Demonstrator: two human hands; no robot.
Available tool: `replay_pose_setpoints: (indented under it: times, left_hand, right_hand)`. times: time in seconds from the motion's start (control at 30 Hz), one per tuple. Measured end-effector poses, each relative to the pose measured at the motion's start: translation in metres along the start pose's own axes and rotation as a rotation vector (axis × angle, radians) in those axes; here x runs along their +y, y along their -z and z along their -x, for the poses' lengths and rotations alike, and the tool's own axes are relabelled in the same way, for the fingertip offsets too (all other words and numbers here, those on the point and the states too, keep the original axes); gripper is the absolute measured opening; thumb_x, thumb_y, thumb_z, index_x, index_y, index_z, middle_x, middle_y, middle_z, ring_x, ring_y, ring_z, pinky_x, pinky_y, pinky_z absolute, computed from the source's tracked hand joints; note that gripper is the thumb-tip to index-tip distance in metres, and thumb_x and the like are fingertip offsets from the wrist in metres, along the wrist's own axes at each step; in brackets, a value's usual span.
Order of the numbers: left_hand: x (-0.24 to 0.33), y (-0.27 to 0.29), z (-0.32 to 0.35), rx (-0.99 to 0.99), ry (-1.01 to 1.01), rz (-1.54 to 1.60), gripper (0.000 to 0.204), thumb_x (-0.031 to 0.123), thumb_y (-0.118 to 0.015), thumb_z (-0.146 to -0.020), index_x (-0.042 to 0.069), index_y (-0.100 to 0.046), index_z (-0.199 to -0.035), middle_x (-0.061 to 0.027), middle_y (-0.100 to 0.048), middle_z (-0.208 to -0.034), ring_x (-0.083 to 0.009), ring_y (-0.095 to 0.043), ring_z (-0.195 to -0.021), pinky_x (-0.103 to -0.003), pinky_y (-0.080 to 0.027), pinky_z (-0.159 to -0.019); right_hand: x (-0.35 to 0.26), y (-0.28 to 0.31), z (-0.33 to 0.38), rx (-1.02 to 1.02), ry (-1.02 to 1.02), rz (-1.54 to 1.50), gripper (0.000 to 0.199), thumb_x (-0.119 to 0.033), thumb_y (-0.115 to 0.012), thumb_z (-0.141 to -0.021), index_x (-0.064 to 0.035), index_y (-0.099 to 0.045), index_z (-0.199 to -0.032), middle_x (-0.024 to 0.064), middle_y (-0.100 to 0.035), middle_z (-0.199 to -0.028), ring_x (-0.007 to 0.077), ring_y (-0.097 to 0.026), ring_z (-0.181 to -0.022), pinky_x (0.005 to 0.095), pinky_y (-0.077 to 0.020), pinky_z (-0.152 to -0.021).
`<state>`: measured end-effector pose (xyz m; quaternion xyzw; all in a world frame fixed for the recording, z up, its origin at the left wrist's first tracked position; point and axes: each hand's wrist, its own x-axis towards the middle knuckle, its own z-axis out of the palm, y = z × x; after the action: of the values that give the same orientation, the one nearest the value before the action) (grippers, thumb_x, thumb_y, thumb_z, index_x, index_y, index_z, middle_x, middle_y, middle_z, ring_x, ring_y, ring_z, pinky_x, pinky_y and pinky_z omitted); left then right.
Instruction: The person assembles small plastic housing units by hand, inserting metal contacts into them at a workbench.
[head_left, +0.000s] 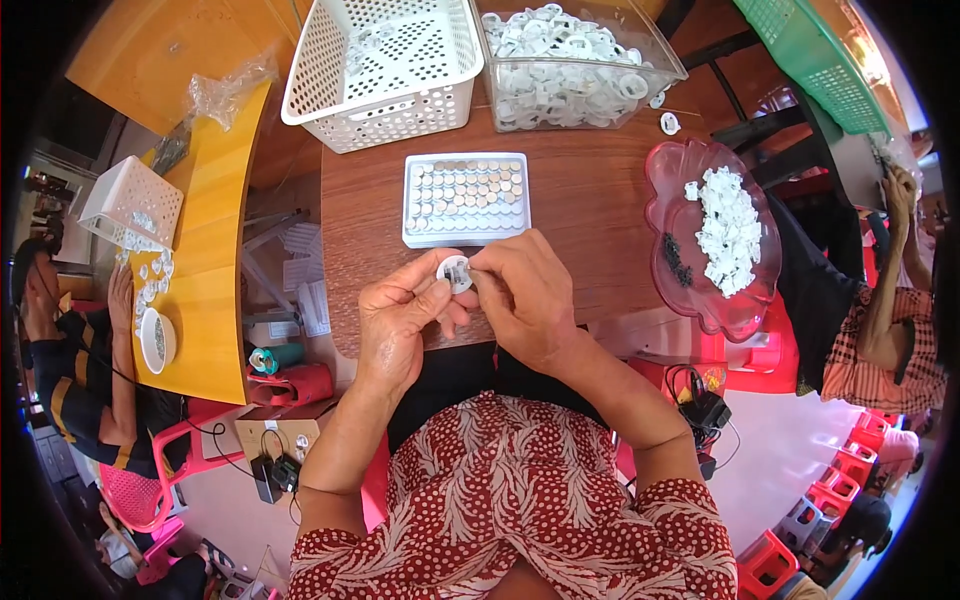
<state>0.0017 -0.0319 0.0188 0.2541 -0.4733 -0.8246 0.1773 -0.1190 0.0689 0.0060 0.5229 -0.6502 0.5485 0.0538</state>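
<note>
Near the front edge of the brown table I hold a small round white plastic piece [455, 272] with greyish metal-like parts inside. My left hand [398, 315] grips it between thumb and fingers. My right hand [528, 298] is closed, its thumb and index finger pinched at the piece's right edge; whether a tiny part sits between those fingertips is hidden. Just beyond my hands lies a white tray [413, 228] with rows of silvery coin-shaped discs. Its nearer slots hold fewer discs than the farther ones.
At the back stand a white perforated basket [410, 112] and a clear bin [570, 75] of white plastic parts. To the right, a red scalloped dish [725, 315] carries white pieces and small dark parts. People sit at both sides; a yellow table [215, 300] stands left.
</note>
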Motion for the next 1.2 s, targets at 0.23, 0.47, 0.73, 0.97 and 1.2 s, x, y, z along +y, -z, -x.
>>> replay_pose_setpoints:
  times: [0.23,0.47,0.73,0.97,1.2]
  left_hand:
    - [-0.002,0.0,0.003,0.0,0.051,-0.036,0.029,0.001,-0.053,-0.088,-0.007,-0.055,-0.115,-0.013,-0.065,-0.081,-0.0131,-0.06,-0.061,-0.02,-0.045,-0.05]
    - [-0.006,0.0,0.005,-0.015,0.059,-0.055,0.026,0.002,-0.054,-0.087,-0.006,-0.057,-0.112,-0.0096,-0.065,-0.078,-0.0099,-0.059,-0.059,-0.018,-0.042,-0.047]
    - [-0.006,0.005,0.004,-0.046,0.129,-0.079,0.028,0.004,-0.057,-0.085,-0.008,-0.058,-0.11,-0.0107,-0.065,-0.08,-0.0126,-0.06,-0.057,-0.019,-0.043,-0.047]
    - [-0.013,0.008,0.008,-0.032,0.144,-0.071,0.028,0.006,-0.059,-0.084,-0.007,-0.059,-0.11,-0.0131,-0.066,-0.08,-0.0134,-0.06,-0.056,-0.02,-0.044,-0.045]
    - [-0.014,0.008,0.01,-0.068,0.093,-0.067,0.028,0.002,-0.057,-0.085,-0.006,-0.058,-0.112,-0.0133,-0.066,-0.08,-0.0125,-0.06,-0.058,-0.019,-0.043,-0.047]
  right_hand:
    - [-0.003,0.0,0.002,-0.045,0.207,0.169,0.023,0.008,-0.064,-0.067,0.0024,-0.055,-0.088,0.0127,-0.055,-0.079,0.0273,-0.052,-0.067,0.0342,-0.0432,-0.055]
    - [0.001,0.0,0.009,-0.117,0.357,0.314,0.024,-0.01,-0.061,-0.065,0.0014,-0.052,-0.085,0.0105,-0.045,-0.077,0.0234,-0.046,-0.069,0.0328,-0.0416,-0.06]
    - [0.001,0.001,0.011,-0.172,0.34,0.237,0.019,-0.009,-0.061,-0.064,-0.0009,-0.049,-0.076,0.0093,-0.041,-0.071,0.0227,-0.042,-0.064,0.0326,-0.0387,-0.056]
    - [0.002,0.002,0.015,-0.199,0.093,0.03,0.013,-0.001,-0.062,-0.066,-0.0032,-0.05,-0.071,0.0097,-0.046,-0.067,0.0249,-0.045,-0.061,0.0348,-0.0381,-0.051]
    - [-0.006,0.01,0.015,-0.204,-0.615,-0.289,0.013,-0.005,-0.068,-0.073,-0.0017,-0.055,-0.073,0.0064,-0.055,-0.069,0.0151,-0.053,-0.06,0.0298,-0.042,-0.051]
